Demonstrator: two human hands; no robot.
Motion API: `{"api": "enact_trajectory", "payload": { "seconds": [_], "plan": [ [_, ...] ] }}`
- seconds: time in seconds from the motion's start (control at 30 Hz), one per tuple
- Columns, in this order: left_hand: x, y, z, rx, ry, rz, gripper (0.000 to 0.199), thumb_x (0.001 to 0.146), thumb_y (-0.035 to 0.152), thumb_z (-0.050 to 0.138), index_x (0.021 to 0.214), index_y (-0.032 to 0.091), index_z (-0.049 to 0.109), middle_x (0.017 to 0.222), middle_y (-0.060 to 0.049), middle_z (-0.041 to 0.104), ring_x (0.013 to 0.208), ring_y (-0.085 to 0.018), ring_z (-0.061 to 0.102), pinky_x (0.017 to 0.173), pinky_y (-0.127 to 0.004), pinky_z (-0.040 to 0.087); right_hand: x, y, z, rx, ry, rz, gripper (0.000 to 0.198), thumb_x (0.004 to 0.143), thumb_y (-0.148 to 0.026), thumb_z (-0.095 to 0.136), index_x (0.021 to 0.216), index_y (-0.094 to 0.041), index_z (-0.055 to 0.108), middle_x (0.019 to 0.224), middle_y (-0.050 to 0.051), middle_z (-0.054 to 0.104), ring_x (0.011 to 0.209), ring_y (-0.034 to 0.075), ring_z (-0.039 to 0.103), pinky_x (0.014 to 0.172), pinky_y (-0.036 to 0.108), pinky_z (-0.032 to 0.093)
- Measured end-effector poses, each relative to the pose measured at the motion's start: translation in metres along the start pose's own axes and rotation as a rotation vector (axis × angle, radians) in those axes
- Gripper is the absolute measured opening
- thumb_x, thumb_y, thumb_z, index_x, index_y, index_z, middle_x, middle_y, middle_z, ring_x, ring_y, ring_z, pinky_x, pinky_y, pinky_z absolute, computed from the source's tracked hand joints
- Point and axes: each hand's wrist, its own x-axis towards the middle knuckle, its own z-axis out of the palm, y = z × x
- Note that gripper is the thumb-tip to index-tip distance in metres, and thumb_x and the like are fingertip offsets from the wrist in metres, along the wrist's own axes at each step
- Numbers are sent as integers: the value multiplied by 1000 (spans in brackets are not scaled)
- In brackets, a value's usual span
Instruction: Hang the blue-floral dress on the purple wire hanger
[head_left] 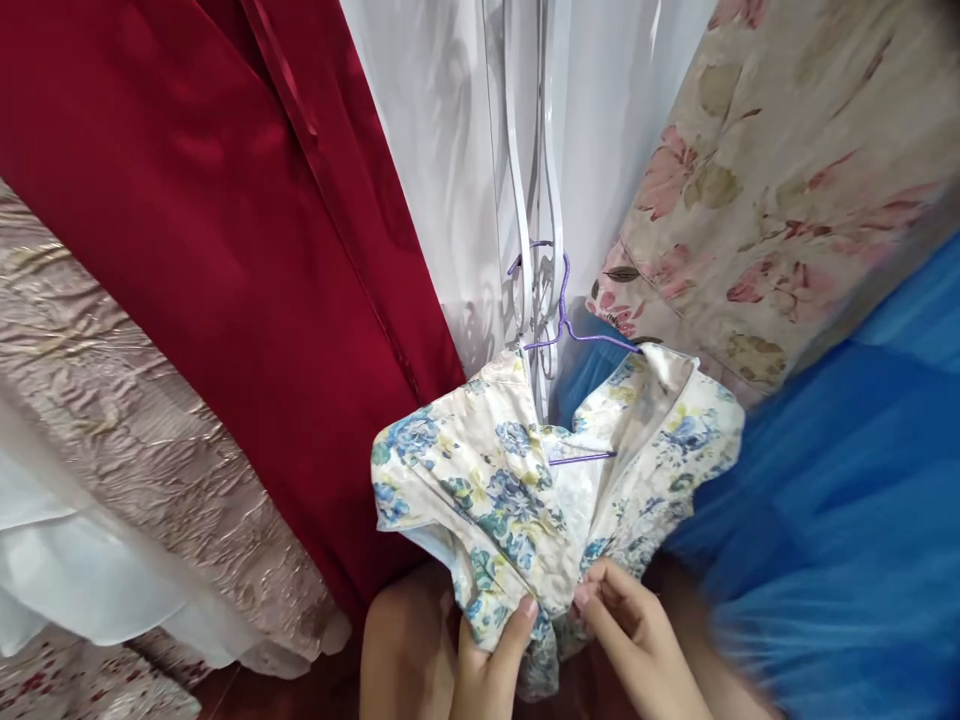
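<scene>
A white dress (510, 480) printed with blue and yellow flowers hangs on a thin purple wire hanger (564, 322). Its wrap neckline gapes, and the hanger's lower bar shows inside it. My left hand (496, 655) grips the bodice near the waist, thumb on top and the fingers hidden behind the cloth. On the other side of the front, my right hand (630, 625) pinches the fabric edge between thumb and forefinger. Below the hands the lower part of the dress is bunched and mostly out of sight.
A shiny red gown (300, 300) and a textured pink fabric (150, 380) hang at left. White cloth (442, 120) with long white straps (555, 160) is behind the hanger. A pink-flowered garment (780, 200) and blue tulle (847, 500) hang at right.
</scene>
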Motion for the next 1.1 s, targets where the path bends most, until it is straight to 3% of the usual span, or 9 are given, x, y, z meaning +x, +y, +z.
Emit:
{"api": "enact_trajectory", "payload": {
  "seconds": [0.2, 0.33, 0.37, 0.43, 0.57, 0.6, 0.67, 0.8, 1.1],
  "plan": [
    [0, 8, -2, 102, -43, 179, 54, 77, 44, 78, 121, 16, 64, 111, -13, 71, 117, -33, 63, 103, -41, 50, -6, -15, -8, -11, 9, -44, 41, 99, -50, 52, 72, -19, 54, 65, -1, 50, 63, 14, 45, 61, 26, 36],
    [6, 0, -9, 36, 345, 652, 45, 86, 33, 71, 127, 21, 55, 121, -11, 63, 118, -28, 60, 98, -40, 51, -8, -16, 3, 64, 50, 13, 44, 95, -51, 59, 65, -19, 49, 57, -3, 48, 56, 12, 41, 57, 26, 33],
    [5, -4, -8, 83, 376, 785, 41, 86, 29, 71, 123, 22, 56, 120, -10, 62, 116, -27, 59, 97, -39, 51, -9, -16, 5, 85, 48, 29, 45, 93, -51, 61, 65, -19, 48, 55, -3, 48, 55, 11, 40, 57, 25, 32],
    [3, -10, -1, 273, 223, 935, 33, 84, 22, 71, 115, 21, 60, 117, -10, 61, 112, -26, 59, 96, -38, 50, -11, -16, 10, 135, 8, 47, 44, 91, -51, 64, 65, -19, 50, 54, -3, 50, 53, 11, 42, 56, 25, 33],
    [0, -17, 25, 391, -196, 896, 11, 93, 20, 57, 103, 21, 60, 103, -7, 61, 98, -21, 60, 86, -34, 50, -15, -18, 13, 221, -85, 42, 39, 91, -49, 66, 70, -18, 54, 56, -2, 56, 54, 11, 47, 57, 25, 36],
    [1, -17, 31, 350, -225, 896, 3, 94, 20, 54, 95, 20, 57, 95, -5, 60, 91, -20, 59, 81, -32, 49, -16, -19, 13, 233, -89, 51, 39, 91, -49, 66, 72, -18, 55, 55, -2, 56, 52, 10, 46, 57, 24, 35],
    [4, -18, 40, 320, -255, 920, 16, 95, 18, 53, 79, 20, 48, 82, -2, 54, 81, -17, 55, 74, -29, 45, -16, -25, 8, 245, -81, 84, 39, 91, -50, 66, 73, -18, 55, 51, -4, 54, 47, 9, 42, 53, 24, 32],
    [5, -17, 44, 442, -336, 937, 21, 93, 8, 50, 76, 19, 45, 81, -2, 52, 84, -17, 52, 77, -29, 42, -2, -50, -8, 296, 1, 84, 37, 90, -44, 68, 68, -17, 56, 44, -7, 47, 43, 6, 29, 48, 24, 21],
    [6, -4, 23, 809, -478, 1051, 21, 92, 5, 49, 76, 18, 48, 83, -5, 57, 85, -21, 52, 77, -34, 40, 84, -159, -16, 361, 13, -221, 42, 82, -29, 72, 48, -18, 50, 37, -8, 33, 40, 5, 22, 45, 26, 18]
  ]
}}
